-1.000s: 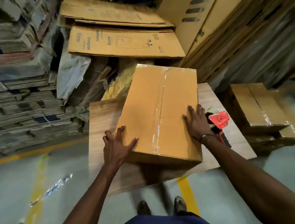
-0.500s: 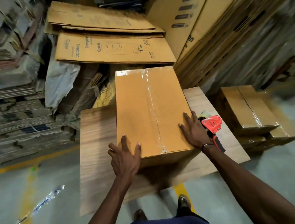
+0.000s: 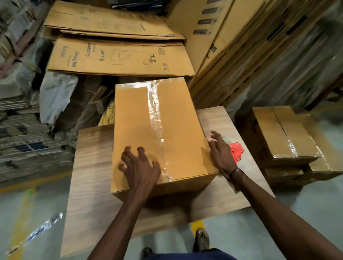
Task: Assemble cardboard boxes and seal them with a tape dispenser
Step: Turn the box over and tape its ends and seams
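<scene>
The sealed cardboard box (image 3: pixel 158 133) sits mid-frame on a wooden board (image 3: pixel 92 165), its far end overhanging the board's upper edge toward the flat cartons (image 3: pixel 118 58); bare board lies free to its left and lower right. Since a moment ago the left hand (image 3: pixel 139 167) has slid up onto the lid, fingers spread flat, gripping nothing; the right hand (image 3: pixel 221 153) has slipped to the right side edge, fingers loose. The box's long axis and taped seam run bottom to top, leaning slightly left. The red tape dispenser (image 3: pixel 237 151) lies just right of that hand.
</scene>
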`<action>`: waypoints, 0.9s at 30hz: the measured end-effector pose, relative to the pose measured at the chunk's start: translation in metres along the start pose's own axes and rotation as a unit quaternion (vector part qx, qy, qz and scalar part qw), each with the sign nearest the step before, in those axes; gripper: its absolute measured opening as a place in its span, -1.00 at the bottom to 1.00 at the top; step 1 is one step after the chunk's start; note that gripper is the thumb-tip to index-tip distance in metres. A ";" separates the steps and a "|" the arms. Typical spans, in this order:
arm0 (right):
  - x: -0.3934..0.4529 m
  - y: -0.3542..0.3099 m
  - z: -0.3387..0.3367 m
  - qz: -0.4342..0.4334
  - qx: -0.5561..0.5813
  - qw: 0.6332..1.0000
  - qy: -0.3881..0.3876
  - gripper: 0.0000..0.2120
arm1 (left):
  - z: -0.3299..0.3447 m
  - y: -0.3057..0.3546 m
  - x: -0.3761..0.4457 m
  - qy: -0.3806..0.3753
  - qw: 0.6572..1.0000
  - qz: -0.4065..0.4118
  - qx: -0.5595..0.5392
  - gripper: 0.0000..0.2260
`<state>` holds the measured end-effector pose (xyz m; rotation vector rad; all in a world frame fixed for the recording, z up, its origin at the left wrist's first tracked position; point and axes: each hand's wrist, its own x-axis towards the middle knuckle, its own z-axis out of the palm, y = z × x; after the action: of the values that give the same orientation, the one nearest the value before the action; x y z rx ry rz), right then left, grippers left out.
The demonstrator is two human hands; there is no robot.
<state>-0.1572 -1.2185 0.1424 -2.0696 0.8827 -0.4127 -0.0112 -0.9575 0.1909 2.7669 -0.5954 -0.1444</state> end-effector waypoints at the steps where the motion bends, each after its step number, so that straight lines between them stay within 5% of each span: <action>1: -0.003 0.010 -0.010 0.009 0.003 1.000 0.021 -0.56 | 0.000 0.018 0.002 0.000 0.999 0.034 -0.023 -0.51; 4: -0.013 0.060 -0.037 0.079 -0.019 0.995 0.065 -0.65 | 0.009 0.074 0.009 -0.025 0.987 0.119 -0.106 -0.64; 6: -0.017 0.103 -0.048 0.160 -0.040 0.983 0.076 -0.54 | 0.021 0.111 0.016 -0.063 0.974 0.154 -0.153 -0.70; 11: -0.021 0.163 -0.032 0.306 -0.083 0.948 -0.043 -0.40 | 0.061 0.180 0.031 -0.125 0.935 0.231 -0.239 -0.84; 20: 0.008 0.184 0.013 0.343 -0.104 0.928 -0.103 -0.45 | 0.108 0.181 0.039 -0.079 0.932 0.231 -0.268 -0.91; 27: 0.028 0.150 -0.022 0.345 -0.157 0.923 -0.069 -0.37 | 0.109 0.178 0.043 -0.083 0.926 0.248 -0.271 -0.89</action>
<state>-0.2169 -1.3124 0.0356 -1.8678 1.5792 0.2703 -0.0586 -1.1595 0.1425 2.0156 -1.0906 -0.3680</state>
